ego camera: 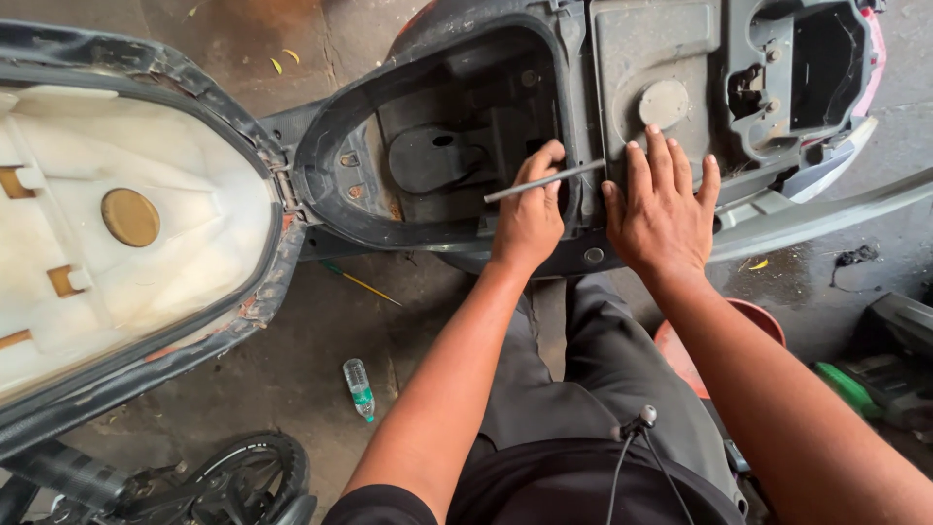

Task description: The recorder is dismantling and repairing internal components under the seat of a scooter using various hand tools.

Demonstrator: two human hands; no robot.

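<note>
Raised scooter seat [117,224] seen far left of hands, pale underside up, hinged to open storage tub [437,146]. Plastic bottle [359,388] lying on concrete floor [292,360], below and left of left hand. Left hand [530,216] closed around thin grey metal rod [544,181] at tub's right rim; rod slanted, tip reaching toward right hand. Right hand [661,209] laid flat just beside, fingers spread, nothing held, on grey body panel [641,58]. Orange stool [680,350] partly hidden beneath right forearm.
</note>
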